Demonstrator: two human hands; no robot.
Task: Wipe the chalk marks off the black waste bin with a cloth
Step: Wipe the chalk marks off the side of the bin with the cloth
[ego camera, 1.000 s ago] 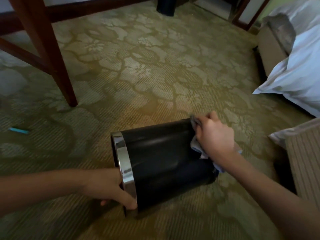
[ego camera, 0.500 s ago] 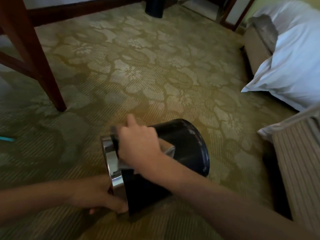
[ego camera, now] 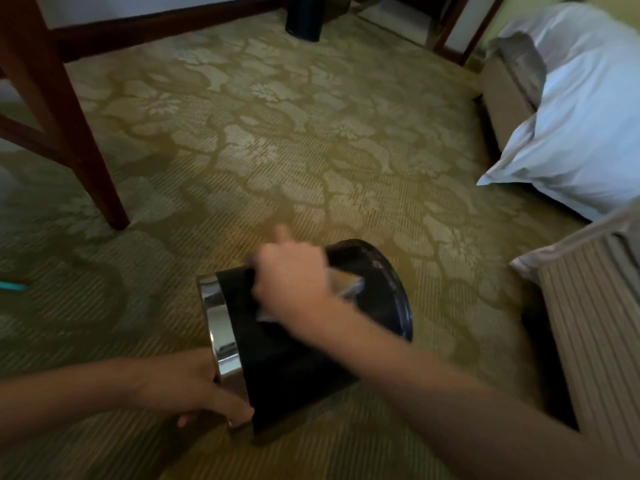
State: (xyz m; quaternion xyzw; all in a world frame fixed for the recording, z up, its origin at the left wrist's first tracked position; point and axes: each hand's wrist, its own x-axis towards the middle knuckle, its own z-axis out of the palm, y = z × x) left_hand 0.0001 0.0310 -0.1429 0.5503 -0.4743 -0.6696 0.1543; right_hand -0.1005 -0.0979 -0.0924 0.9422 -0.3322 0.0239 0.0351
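While the black waste bin point(ego camera: 294, 375) is lying on its side on the carpet point(ego camera: 311, 150) in the lower centre of the frame, the right hand point(ego camera: 291, 282) is pressing the cloth point(ego camera: 348, 285) against its upper side, with its fingers curled over the crumpled fabric. Compared with half a second ago, this hand is sitting a little further from the chrome rim point(ego camera: 221, 334); a second ago it was at the base end, on the right. The left hand point(ego camera: 194, 389), reaching in from the lower left, is still gripping the rim's lower edge, and the bin is lying much as before.

The right hand is smeared by motion and is covering most of the cloth, so only pale corners are peeking out beside and below it. The left hand's fingertips are partly tucked out of sight under the rim. Pale flecks along the base edge are too blurred to make out. A teal object point(ego camera: 14, 285) is being cut off by the left edge, and a wooden leg point(ego camera: 69, 133) by the top.
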